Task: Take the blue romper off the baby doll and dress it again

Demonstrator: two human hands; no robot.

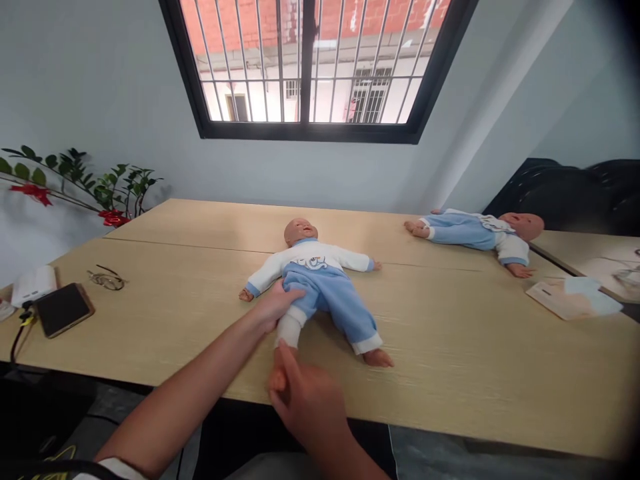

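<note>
Left hand (274,308) clamps the blue trousers at the hip of the baby doll (315,287) lying face-up mid-desk (450,347), right hand (305,393) pinches its foot — best keep that hip pinned and draw straight along the leg.

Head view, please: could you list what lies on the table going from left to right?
White box → phone → glasses → near doll, which both hands touch → far doll → cards.
</note>
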